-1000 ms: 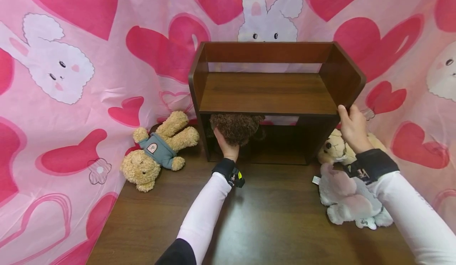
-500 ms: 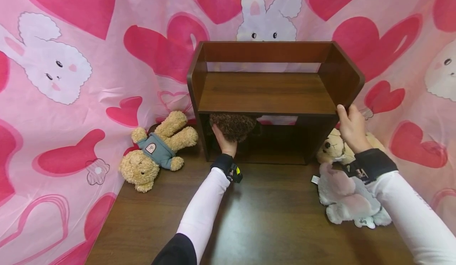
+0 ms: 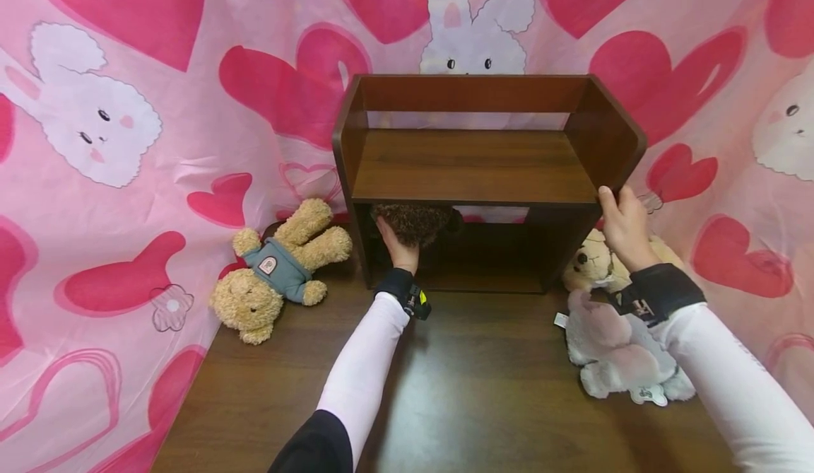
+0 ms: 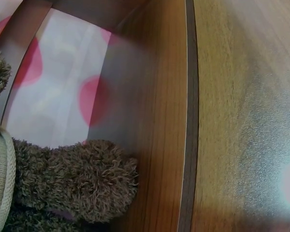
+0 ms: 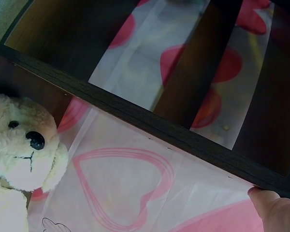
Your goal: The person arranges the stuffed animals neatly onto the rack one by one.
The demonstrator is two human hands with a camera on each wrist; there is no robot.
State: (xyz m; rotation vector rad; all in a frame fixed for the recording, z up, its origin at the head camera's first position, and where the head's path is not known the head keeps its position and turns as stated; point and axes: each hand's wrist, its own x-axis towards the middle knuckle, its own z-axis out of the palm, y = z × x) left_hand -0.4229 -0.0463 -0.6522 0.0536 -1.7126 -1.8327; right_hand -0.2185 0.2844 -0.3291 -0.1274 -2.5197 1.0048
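A dark brown, curly plush teddy bear [image 3: 420, 224] sits in the lower left of a wooden shelf [image 3: 470, 165], its upper part overlapped by the middle board. My left hand [image 3: 402, 250] reaches into that compartment and holds the bear at its left side; most of the fingers are hidden. In the left wrist view, a furry brown limb [image 4: 92, 179] and the beige knit of its clothing [image 4: 0, 169] show above the bottom board. My right hand [image 3: 626, 229] grips the front edge of the shelf's right side panel, thumb in front.
A tan teddy bear [image 3: 280, 271] in a blue-grey top lies left of the shelf. On the right, under my right arm, are a cream plush dog [image 3: 591, 261] and a grey-pink plush toy [image 3: 620, 346]. Pink heart-printed cloth [image 3: 254, 6] hangs behind.
The brown teddy bear and my left hand have moved slightly deeper into the lower compartment, so less of the bear shows. My right hand keeps its hold on the side panel.
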